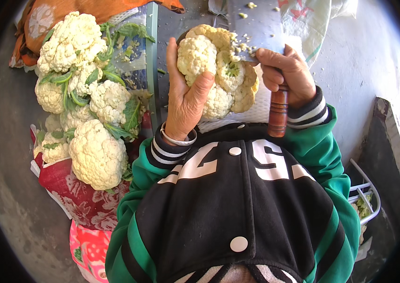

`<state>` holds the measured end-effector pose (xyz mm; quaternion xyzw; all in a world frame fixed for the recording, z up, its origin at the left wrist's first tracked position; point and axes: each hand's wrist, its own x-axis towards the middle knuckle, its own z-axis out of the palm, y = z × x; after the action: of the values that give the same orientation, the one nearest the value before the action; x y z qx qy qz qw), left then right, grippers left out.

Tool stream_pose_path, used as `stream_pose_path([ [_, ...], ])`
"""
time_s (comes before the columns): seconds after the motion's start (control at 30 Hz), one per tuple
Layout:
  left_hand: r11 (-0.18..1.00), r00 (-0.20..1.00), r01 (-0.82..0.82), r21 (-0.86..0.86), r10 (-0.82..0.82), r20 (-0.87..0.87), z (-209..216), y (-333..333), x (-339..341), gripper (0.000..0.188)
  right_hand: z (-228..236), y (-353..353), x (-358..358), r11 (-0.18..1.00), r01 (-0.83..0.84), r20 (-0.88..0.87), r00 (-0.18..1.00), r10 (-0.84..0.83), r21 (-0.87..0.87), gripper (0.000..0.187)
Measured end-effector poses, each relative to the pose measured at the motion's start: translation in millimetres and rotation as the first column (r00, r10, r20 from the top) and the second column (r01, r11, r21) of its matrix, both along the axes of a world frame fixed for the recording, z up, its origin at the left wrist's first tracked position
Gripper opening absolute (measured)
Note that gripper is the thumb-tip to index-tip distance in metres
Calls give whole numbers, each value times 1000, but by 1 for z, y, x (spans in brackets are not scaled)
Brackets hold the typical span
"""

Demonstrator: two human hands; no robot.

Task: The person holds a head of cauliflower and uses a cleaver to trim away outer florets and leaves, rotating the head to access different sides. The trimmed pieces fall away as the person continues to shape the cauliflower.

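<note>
The left hand clasps a cauliflower beside the cleaver gripped by the right hand; cutting appears begun (crumbs dot the blade), the heads piled at left seemingly uncut.

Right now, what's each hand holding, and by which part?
The left hand holds a cauliflower by its left side; the right hand grips a knife where handle meets blade.
</note>
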<state>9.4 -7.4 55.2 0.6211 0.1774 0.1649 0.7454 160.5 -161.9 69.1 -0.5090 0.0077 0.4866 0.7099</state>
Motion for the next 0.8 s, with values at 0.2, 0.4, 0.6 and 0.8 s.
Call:
stream_pose_path([
  [0.2, 1000, 999, 4, 18, -5, 34, -1, 4, 6, 83, 5, -19, -5, 999, 2, 73, 997, 1, -44, 13],
  [0.4, 1000, 999, 21, 0, -21, 34, -1, 3, 5, 77, 10, -28, -13, 998, 60, 95, 994, -60, -4, 12],
  [0.6, 1000, 999, 15, 23, -16, 28, -2, 3, 5, 75, 9, -30, -9, 989, -82, 131, 987, 98, -122, 14],
  [0.8, 998, 1000, 10, 60, -12, 29, -3, 1, 4, 74, 8, -31, -13, 993, -80, 227, 969, 99, -91, 13],
])
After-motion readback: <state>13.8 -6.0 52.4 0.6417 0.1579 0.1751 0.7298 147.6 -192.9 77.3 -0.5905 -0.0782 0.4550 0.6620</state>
